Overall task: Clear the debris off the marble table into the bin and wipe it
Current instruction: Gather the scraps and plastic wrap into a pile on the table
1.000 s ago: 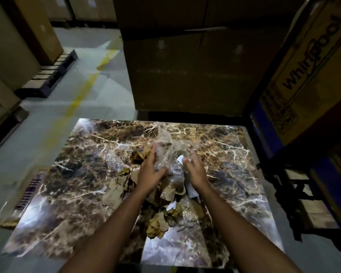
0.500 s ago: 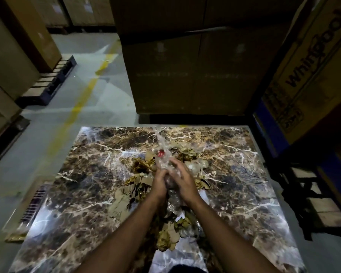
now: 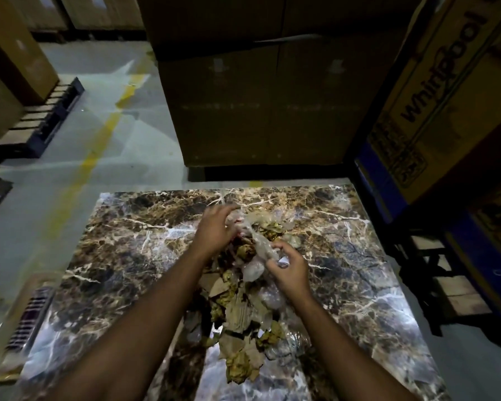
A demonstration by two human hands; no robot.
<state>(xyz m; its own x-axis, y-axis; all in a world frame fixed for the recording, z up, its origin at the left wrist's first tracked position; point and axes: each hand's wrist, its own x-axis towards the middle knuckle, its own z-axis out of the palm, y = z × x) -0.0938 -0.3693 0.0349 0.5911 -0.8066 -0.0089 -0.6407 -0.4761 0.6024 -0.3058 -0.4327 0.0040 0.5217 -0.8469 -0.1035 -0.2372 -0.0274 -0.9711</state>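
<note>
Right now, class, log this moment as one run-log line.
left hand: reaching over debris pile | right hand: pinching clear plastic wrap | marble table: uncleared

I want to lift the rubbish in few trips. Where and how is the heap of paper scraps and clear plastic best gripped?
Probably scoop the heap from both long flanks, palms inward: it is loose and runs in a strip down the marble table. The right hand already pinches the twisted plastic; the left hand reaches over the far end.
</note>
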